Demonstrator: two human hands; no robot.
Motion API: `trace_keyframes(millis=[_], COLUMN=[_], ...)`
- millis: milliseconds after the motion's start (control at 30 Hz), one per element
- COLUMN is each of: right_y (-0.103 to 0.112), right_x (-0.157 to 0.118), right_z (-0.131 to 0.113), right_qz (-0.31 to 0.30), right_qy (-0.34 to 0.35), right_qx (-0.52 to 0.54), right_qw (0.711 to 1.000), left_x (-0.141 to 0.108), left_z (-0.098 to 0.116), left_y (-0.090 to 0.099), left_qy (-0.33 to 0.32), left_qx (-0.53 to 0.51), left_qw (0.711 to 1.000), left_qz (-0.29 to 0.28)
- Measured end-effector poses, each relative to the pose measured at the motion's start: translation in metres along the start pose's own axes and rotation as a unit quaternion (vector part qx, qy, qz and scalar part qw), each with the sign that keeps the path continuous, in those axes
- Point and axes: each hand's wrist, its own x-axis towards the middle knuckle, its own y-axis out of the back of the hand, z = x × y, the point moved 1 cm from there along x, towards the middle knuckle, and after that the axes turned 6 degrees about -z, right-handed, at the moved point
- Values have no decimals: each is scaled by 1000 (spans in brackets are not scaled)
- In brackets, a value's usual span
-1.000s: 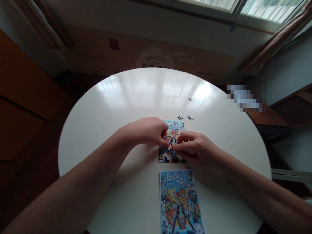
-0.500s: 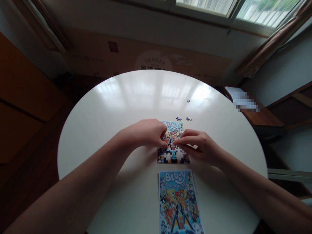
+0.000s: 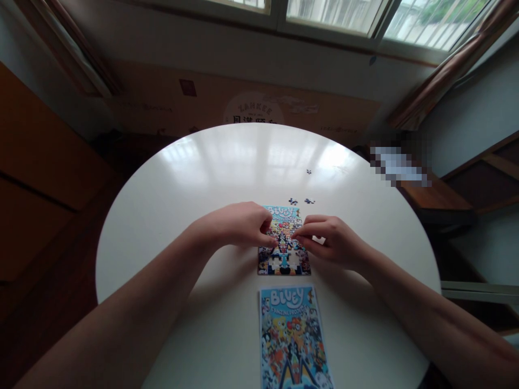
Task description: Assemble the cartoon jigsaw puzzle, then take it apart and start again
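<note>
A jigsaw puzzle [image 3: 284, 229] with a colourful cartoon picture lies on the white table, with pale gaps in its lower part. My left hand [image 3: 247, 224] rests over its left edge, thumb stretched onto the picture and apart from the curled fingers; I see nothing held in it. At the right edge, my right hand [image 3: 324, 237] has thumb and fingertips pinched together over the puzzle; whatever is between them is too small to make out. Beyond the puzzle lie loose puzzle pieces [image 3: 310, 201]. Nearer to me is a printed sheet [image 3: 290, 335] with the same picture.
The round white table [image 3: 162, 237] has a curved far edge close to a cardboard panel [image 3: 154, 108] by the wall. A wooden surface [image 3: 436, 197] with a blurred pale item stands to the right. Windows [image 3: 332, 16] are above.
My right fingertips have shifted slightly right and away from my left thumb over the puzzle. My left hand stays in place. The whole view has tilted a little.
</note>
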Motion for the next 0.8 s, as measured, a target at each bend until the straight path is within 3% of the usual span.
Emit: trace_keyframes(millis=[267,667,800], right_y=[2,4,5], right_x=[-1,-2,-3], right_z=[-1,-2,-2], right_qz=[-10,-42,-60], right_qy=[4,6,11], right_qx=[11,3,4], right_qw=[1000,999,998], left_x=[0,3,7], left_z=[-7,7,4], left_y=[1,-3,-7], left_qy=[-17,-89,-96], left_qx=[-29,3,-2], left_qw=[999,995,995], left_qz=[-4,47,39])
